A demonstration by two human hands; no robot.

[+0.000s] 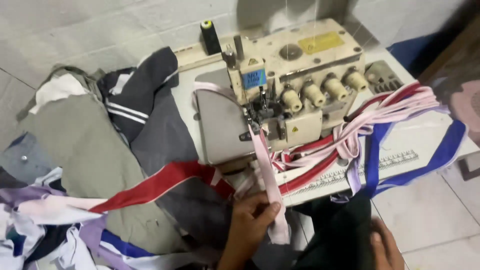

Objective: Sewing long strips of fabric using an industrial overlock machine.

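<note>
**Pink strip held at the overlock machine**

Dark fabric (340,235) fills the lower edge of the view, and the right hand (385,247) rests on it at the bottom right; only part of that hand shows, so I cannot tell whether its fingers are spread or closed. Just left of it, the left hand (250,220) pinches a pale pink fabric strip (267,175) between thumb and fingers, near the front edge of the worktop (430,165). From the pinch the strip runs up to the presser foot (257,120) of a cream overlock sewing machine (300,80), and its free end hangs below the hand.

Beside the machine's base, a bundle of red, pink and blue strips (380,120) lies across the white worktop and trails off to the right. A red strip (155,185) stretches leftwards over a pile of grey and olive garments (100,150). A dark thread cone (210,35) stands upright behind the machine, close to the tiled wall
</note>
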